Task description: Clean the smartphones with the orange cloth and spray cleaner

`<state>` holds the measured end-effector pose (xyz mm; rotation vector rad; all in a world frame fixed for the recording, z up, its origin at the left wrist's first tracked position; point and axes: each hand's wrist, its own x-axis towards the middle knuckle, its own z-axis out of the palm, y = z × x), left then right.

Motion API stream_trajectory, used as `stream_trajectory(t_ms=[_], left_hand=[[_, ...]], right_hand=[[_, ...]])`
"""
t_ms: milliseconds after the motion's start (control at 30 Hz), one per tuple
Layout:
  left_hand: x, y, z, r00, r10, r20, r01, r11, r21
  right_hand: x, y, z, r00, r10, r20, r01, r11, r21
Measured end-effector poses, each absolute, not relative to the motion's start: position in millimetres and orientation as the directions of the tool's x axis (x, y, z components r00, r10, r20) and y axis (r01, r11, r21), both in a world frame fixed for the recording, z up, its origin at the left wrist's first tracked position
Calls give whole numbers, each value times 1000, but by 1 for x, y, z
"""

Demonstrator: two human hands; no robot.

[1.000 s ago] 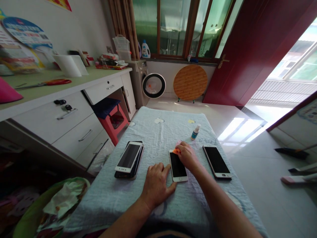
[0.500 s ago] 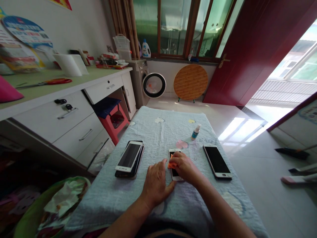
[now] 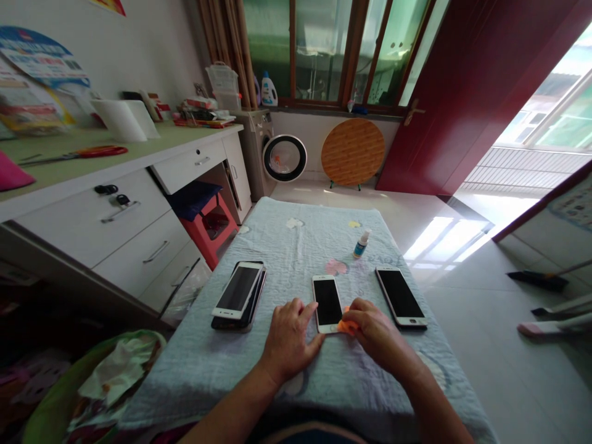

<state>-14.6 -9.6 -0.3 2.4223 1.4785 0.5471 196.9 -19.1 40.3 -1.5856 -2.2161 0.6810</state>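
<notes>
A white phone [image 3: 327, 301] with a dark screen lies face up on the cloth-covered table. My left hand [image 3: 292, 338] rests at its left side, fingers apart, the index finger touching the left edge and the thumb by the bottom corner. Pinched in my right hand [image 3: 374, 327] is a small orange cloth [image 3: 348, 323], at the phone's lower right edge. Another white phone [image 3: 238, 291] sits on top of a dark phone [image 3: 253, 308] to the left. On the right lies a larger white-fronted phone [image 3: 400, 297]. A small spray bottle [image 3: 361, 244] stands behind them.
Light blue patterned fabric [image 3: 277, 240] covers the table. Left of it are a white desk with drawers [image 3: 139, 246], a red stool [image 3: 213, 225] and a green bin [image 3: 50, 401]. A washing machine [image 3: 256, 148] with its door open and a round wooden tabletop [image 3: 353, 152] are at the back.
My right hand has moved right and slightly down with the orange cloth, from over the screen to the phone's lower right edge, uncovering the screen. My left hand stays beside the phone.
</notes>
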Motion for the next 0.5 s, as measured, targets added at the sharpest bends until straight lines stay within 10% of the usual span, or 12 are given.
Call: stream_trajectory(t_ms=[500], left_hand=[[-14, -9, 3, 420, 888, 188, 787, -459, 412]], right_hand=[[159, -24, 30, -338, 941, 29, 797, 302, -523]])
